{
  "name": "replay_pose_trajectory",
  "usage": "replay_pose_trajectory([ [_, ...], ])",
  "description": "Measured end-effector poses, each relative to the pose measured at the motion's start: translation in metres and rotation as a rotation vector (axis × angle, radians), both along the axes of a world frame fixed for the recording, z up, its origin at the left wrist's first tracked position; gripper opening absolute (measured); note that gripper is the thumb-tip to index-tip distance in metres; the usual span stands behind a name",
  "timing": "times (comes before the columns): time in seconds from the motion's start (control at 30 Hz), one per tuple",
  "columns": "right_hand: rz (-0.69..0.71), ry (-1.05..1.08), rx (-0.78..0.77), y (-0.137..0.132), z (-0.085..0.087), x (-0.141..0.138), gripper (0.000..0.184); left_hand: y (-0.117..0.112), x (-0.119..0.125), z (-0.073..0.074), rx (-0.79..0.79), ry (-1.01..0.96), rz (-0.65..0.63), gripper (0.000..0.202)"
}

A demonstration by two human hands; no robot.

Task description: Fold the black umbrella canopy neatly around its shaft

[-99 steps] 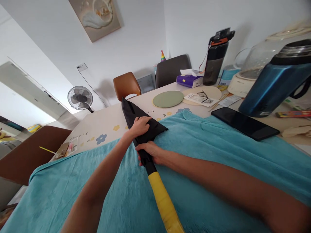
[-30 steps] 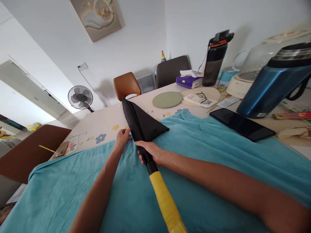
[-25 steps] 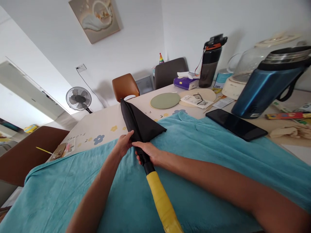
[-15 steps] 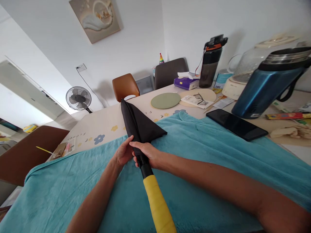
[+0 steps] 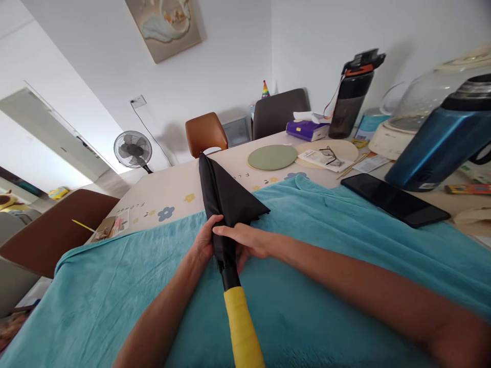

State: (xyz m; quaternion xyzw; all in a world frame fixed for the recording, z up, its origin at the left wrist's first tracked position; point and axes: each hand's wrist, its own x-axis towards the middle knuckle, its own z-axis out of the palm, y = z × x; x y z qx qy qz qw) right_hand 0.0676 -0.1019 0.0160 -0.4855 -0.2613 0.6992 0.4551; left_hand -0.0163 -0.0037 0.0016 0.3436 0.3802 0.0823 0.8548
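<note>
Umbrella (image 5: 230, 202) over teal blanket (image 5: 291, 312), fan (image 5: 132, 149) beyond

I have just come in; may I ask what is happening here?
The person's left hand grips the left side of a black umbrella over a teal blanket, and the right hand holds it from the other side, thumb across the top. It is closed, but a flap of fabric spreads to the right. The yellow handle points toward the person.

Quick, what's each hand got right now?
Left hand: closed on the black umbrella, thumb on top.
Right hand: closed on the black umbrella from the other side, thumb across it.
</note>
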Motion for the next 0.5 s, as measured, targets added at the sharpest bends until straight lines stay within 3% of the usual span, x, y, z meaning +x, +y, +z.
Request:
replay_pose_trajectory([
  [0.13, 0.293, -0.217, -0.029, -0.009, 0.027, 0.024, 0.039, 0.005, 0.001, -0.003, -0.048, -0.014, 0.027, 0.023],
  [0.2, 0.352, -0.308, -0.004, -0.013, 0.044, 0.039, 0.034, 0.008, 0.001, -0.004, -0.037, -0.016, 0.057, 0.021],
  [0.23, 0.276, -0.357, 0.059, -0.014, 0.05, 0.047, 0.033, 0.009, 0.0, -0.004, -0.027, -0.011, 0.072, 0.02],
  [0.3, -0.028, -0.457, 0.198, -0.012, 0.055, 0.066, 0.029, 0.012, -0.001, -0.005, -0.012, 0.003, 0.097, 0.019],
  [0.4, -0.507, -0.72, 0.264, -0.001, 0.039, 0.09, 0.015, 0.016, -0.002, -0.005, -0.021, 0.006, 0.125, 0.021],
  [0.5, -0.571, -0.857, 0.142, 0.013, 0.013, 0.101, 0.013, 0.019, -0.003, -0.005, -0.065, -0.013, 0.126, 0.022],
])
